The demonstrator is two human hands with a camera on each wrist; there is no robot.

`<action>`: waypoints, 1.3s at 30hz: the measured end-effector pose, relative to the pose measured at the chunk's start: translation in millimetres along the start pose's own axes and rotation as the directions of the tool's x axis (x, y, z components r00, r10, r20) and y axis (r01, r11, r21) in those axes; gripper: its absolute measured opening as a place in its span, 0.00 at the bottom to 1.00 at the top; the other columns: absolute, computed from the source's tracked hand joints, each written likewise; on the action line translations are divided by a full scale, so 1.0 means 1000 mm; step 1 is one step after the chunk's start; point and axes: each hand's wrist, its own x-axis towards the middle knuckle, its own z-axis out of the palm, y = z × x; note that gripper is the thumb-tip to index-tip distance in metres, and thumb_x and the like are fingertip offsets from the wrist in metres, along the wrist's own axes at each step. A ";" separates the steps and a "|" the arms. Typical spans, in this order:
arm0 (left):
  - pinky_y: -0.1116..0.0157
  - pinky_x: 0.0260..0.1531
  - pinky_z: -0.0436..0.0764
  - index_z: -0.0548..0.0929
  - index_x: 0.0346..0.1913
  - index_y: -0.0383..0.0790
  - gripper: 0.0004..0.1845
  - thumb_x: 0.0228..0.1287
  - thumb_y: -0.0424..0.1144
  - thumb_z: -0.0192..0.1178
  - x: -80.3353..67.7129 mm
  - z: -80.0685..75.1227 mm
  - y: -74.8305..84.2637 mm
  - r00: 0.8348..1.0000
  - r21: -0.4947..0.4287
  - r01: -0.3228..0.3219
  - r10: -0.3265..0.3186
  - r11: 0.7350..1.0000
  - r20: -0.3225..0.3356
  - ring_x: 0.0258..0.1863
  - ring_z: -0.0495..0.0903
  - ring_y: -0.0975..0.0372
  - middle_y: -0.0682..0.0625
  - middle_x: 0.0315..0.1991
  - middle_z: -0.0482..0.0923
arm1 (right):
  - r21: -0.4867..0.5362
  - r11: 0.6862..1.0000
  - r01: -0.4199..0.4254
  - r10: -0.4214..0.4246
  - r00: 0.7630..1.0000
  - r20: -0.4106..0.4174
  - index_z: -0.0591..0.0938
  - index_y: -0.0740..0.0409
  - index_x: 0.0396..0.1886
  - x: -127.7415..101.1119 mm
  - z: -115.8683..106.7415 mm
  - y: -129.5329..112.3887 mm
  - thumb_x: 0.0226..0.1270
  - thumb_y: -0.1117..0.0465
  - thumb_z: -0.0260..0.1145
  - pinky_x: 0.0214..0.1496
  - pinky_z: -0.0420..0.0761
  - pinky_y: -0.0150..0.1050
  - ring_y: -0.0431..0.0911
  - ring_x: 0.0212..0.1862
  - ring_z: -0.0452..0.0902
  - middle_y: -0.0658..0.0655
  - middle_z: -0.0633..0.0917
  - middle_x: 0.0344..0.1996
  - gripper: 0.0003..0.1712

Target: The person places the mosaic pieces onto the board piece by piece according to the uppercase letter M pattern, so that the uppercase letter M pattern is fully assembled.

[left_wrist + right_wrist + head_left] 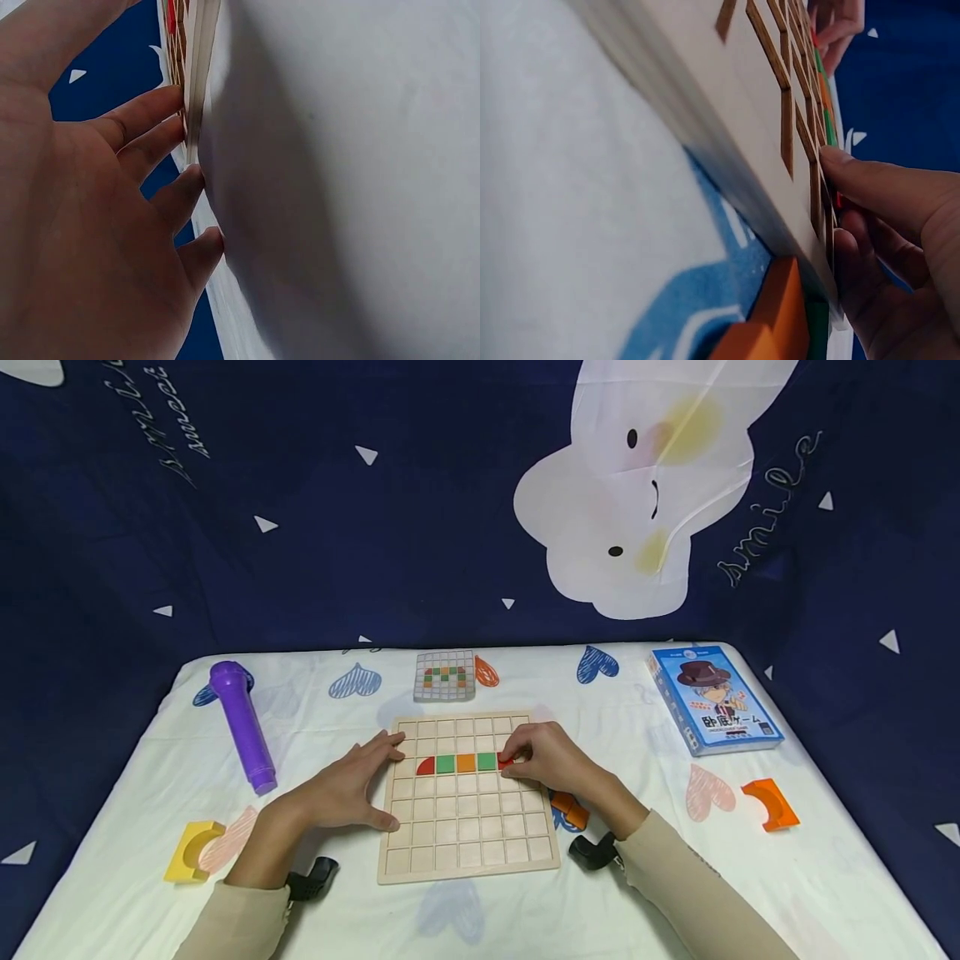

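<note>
A wooden grid board (pixel 468 856) lies on the table, its cells divided by thin ridges. One row holds a red quarter-round tile (pixel 426 766), a green tile (pixel 446 764), an orange tile (pixel 467 762) and another green tile (pixel 487 762). At that row's right end, my right hand (pixel 555 762) pinches a red tile (pixel 504 761) between thumb and fingers, largely covering it. My left hand (pixel 341 789) is spread along the board's left edge, fingertips and thumb touching the frame. In the left wrist view its fingers (pixel 154 142) extend loosely to the board's side.
Behind the board is a small pattern card (pixel 444 677). Orange blocks (pixel 570 811) lie against its right side. A purple microphone-shaped toy (pixel 243 727) and a yellow arch block (pixel 191 853) are at left; a blue game box (pixel 715 700) and an orange arch block (pixel 772 804) at right.
</note>
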 end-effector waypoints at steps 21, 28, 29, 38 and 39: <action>0.35 0.81 0.49 0.72 0.64 0.40 0.47 0.40 0.54 0.81 0.003 -0.001 0.001 1.000 -0.010 -0.007 0.007 1.000 0.008 0.83 0.47 0.42 0.43 0.82 0.55 | 0.072 0.997 -0.005 0.005 1.000 -0.008 0.90 0.52 0.45 -0.012 -0.018 0.003 0.56 0.58 0.80 0.47 0.81 0.33 0.45 0.49 0.79 0.49 0.86 0.51 0.16; 0.36 0.81 0.49 0.72 0.64 0.40 0.47 0.39 0.53 0.81 0.002 -0.001 0.002 1.000 -0.009 -0.003 0.003 1.000 0.002 0.84 0.47 0.42 0.43 0.82 0.55 | 0.116 0.993 -0.012 0.014 1.000 -0.022 0.87 0.52 0.54 -0.030 -0.044 0.012 0.59 0.58 0.78 0.59 0.83 0.44 0.44 0.60 0.78 0.48 0.87 0.56 0.22; 0.36 0.80 0.49 0.72 0.64 0.40 0.47 0.39 0.53 0.82 0.001 -0.001 0.002 1.000 -0.009 -0.003 0.003 1.000 0.002 0.84 0.47 0.42 0.43 0.82 0.55 | 0.109 0.994 -0.017 0.019 1.000 -0.018 0.87 0.52 0.55 -0.033 -0.046 0.014 0.59 0.58 0.78 0.58 0.84 0.44 0.44 0.60 0.79 0.47 0.87 0.56 0.23; 0.35 0.80 0.50 0.73 0.64 0.40 0.47 0.40 0.54 0.81 -0.001 0.000 0.001 1.000 -0.010 -0.004 0.004 1.000 -0.004 0.83 0.48 0.43 0.44 0.82 0.56 | 0.074 0.992 -0.100 0.100 0.995 0.005 0.88 0.46 0.54 -0.055 -0.047 0.029 0.58 0.57 0.78 0.60 0.83 0.34 0.42 0.56 0.81 0.44 0.89 0.52 0.22; 0.35 0.80 0.50 0.73 0.64 0.40 0.47 0.40 0.54 0.81 -0.001 0.000 0.001 1.000 -0.011 -0.004 0.004 1.000 -0.005 0.83 0.48 0.43 0.44 0.82 0.56 | 0.074 0.992 -0.104 0.103 0.995 0.009 0.88 0.46 0.54 -0.057 -0.046 0.030 0.58 0.56 0.78 0.60 0.82 0.34 0.42 0.56 0.81 0.44 0.89 0.52 0.22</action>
